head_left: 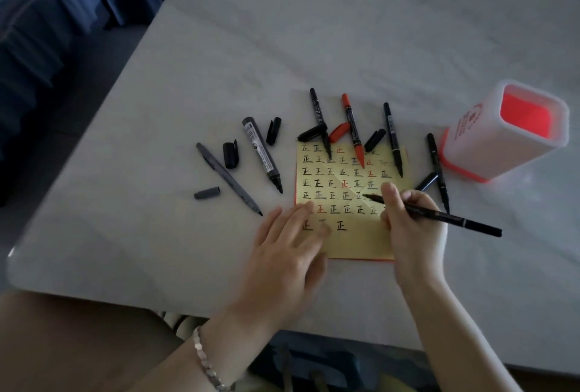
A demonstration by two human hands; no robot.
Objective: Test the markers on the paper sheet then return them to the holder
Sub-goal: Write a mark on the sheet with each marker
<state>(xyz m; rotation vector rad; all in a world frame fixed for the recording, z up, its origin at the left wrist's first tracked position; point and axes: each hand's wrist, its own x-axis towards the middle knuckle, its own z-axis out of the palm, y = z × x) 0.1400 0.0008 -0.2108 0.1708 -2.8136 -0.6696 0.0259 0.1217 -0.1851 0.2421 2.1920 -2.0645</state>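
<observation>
Head view: right hand [408, 219] grips a slim black marker [439, 214], tip on the square yellow paper sheet [351, 244] covered in rows of test marks. Left hand [288, 250] lies flat and released on the sheet. Uncapped markers fan around it; white-and-red square holder [470, 140] stands to the right on the grey table [282, 46].

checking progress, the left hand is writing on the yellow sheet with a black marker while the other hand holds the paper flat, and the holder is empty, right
Not quite: the hands are swapped. In the head view the right hand holds the black marker with its tip on the yellow sheet, while the left hand lies flat on the paper. The holder does look empty.
</observation>
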